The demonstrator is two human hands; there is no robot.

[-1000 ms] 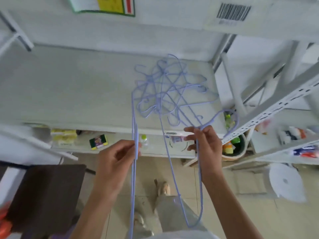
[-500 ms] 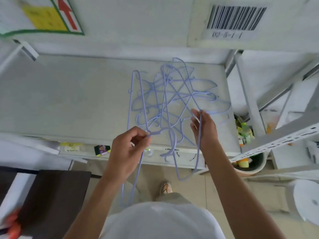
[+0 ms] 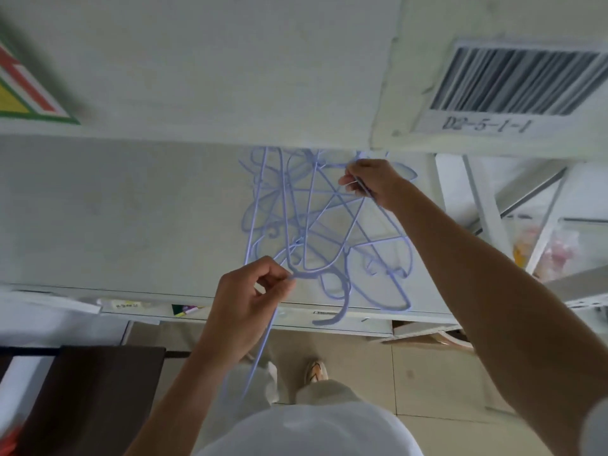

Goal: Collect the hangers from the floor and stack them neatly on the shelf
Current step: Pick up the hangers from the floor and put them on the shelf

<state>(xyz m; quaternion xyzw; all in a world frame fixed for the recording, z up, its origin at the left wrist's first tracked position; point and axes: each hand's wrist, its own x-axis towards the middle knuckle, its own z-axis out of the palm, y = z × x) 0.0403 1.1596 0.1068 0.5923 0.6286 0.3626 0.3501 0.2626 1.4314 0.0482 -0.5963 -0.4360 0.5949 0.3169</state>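
**Both hands on the lilac wire hangers at the shelf**

Left hand (image 3: pixel 251 299) pinches a thin lilac wire hanger (image 3: pixel 263 337) between thumb and fingertips at the front edge of the pale grey shelf board (image 3: pixel 131 218); its long wire runs down past my wrist toward the tiled floor (image 3: pixel 427 373). My right hand (image 3: pixel 373 184) reaches deeper in, fingers curled round a wire of the tangled pile of lilac wire hangers (image 3: pixel 324 232). That pile lies on the shelf, hooks and triangular frames crossing at all angles, one hook hanging over the front edge. A barcode label (image 3: pixel 513 90) sits on the shelf above.
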